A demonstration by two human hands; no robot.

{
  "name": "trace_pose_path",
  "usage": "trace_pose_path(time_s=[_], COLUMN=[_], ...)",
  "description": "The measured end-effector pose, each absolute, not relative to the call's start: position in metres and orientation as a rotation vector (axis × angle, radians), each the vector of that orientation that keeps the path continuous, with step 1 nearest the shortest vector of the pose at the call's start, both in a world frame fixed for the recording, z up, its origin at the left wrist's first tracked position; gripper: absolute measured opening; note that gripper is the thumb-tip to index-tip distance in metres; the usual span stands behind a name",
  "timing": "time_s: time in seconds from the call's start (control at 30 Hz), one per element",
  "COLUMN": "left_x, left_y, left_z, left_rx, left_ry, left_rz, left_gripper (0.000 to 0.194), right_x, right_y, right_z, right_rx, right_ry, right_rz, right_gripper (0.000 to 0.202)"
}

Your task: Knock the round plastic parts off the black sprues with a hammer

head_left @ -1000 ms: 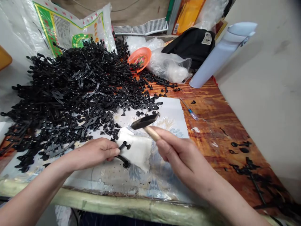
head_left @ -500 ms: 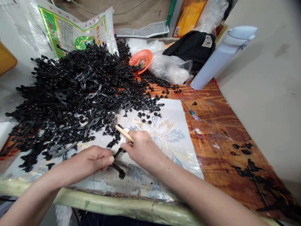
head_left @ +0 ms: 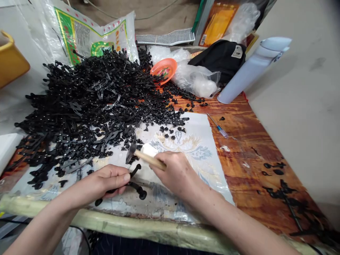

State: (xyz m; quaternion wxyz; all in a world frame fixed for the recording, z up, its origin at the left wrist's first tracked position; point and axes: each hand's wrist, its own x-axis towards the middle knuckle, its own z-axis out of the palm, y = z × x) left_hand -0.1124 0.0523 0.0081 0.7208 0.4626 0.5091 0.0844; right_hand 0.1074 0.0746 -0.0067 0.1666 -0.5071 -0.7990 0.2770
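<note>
My left hand point(head_left: 115, 179) pinches a black plastic part point(head_left: 138, 189) with branching arms and round knobs at their ends, close to the front of the table. In my right hand point(head_left: 172, 170) is a small hammer point(head_left: 148, 160) with a wooden handle, my fingers closed around it. Its dark head hovers just beyond my left fingertips. A white block or pad point(head_left: 149, 150) lies partly hidden behind the hammer. Small black pieces lie under and around the hammer head. The floral plastic sheet point(head_left: 196, 148) spreads beneath both hands.
A large heap of black plastic parts point(head_left: 98, 95) covers the left and back. Behind it stand a printed sack point(head_left: 92, 35) and an orange plate point(head_left: 166, 69). A screwdriver point(head_left: 221, 130) and a pale blue bottle point(head_left: 252, 72) are at right, with more black parts point(head_left: 284, 194).
My right hand has drawn back toward me and to the right, with the hammer. The black part in my left hand has turned slightly. The whole view has shifted a little.
</note>
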Motion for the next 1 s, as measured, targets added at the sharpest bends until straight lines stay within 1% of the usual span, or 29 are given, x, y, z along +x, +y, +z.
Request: trace_pose_path(time_s=[0.1,0.3,0.57,0.83,1.0], left_x=[-0.107,-0.091,-0.078,-0.076,-0.074], left_y=[0.052,0.053,0.063,0.064,0.065], left_z=[0.009,0.010,0.012,0.008,0.008], left_rx=[1.049,1.184,1.259,1.386,1.536], left_ry=[1.143,1.200,1.231,1.314,1.395], left_rz=[0.175,0.135,0.090,0.005,-0.069], left_gripper=[0.041,0.043,0.041,0.043,0.042], right_x=[0.107,0.125,0.144,0.144,0.146], right_y=[0.081,0.084,0.084,0.081,0.079], right_z=[-0.011,-0.012,-0.007,-0.012,-0.006], right_rx=[-1.489,-1.548,-1.575,-1.560,-1.532], right_ry=[-2.222,-2.026,-1.859,-1.869,-1.914], right_rz=[0.794,1.016,1.135,1.167,1.123], right_gripper=[0.015,0.014,0.013,0.012,0.020])
